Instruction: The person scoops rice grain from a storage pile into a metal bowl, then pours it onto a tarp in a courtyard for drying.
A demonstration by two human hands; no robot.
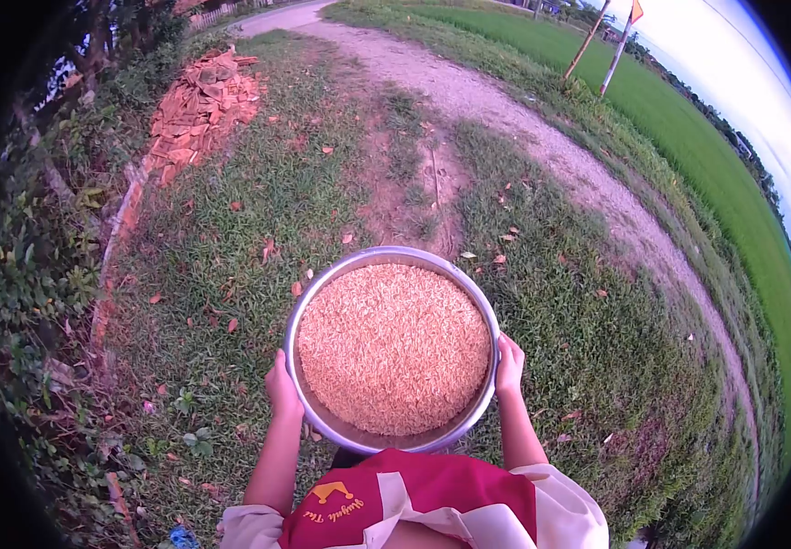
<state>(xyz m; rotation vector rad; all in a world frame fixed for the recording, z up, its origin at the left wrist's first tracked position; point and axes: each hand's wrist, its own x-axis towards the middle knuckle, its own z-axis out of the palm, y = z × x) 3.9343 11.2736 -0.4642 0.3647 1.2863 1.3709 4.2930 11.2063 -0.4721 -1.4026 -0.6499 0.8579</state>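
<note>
A round metal basin (387, 443) is held level in front of my body, above the grass. Unhusked rice grain (394, 348) fills most of it, light brown and fairly even on top. My left hand (283, 384) grips the basin's left side, with the fingers hidden beneath the rim. On the opposite side my right hand (509, 364) holds the rim, thumb up along the edge and the other fingers out of sight under it. Below the basin shows a red apron (469, 485) over pale sleeves.
Grass with fallen leaves (231, 325) surrounds me. A dirt path (505, 119) curves along the right, beside a green field (688, 137). Broken red tiles (201, 105) are heaped at the upper left, near a low brick edging (121, 229) and bushes (38, 274). Two poles (617, 59) stand by the path.
</note>
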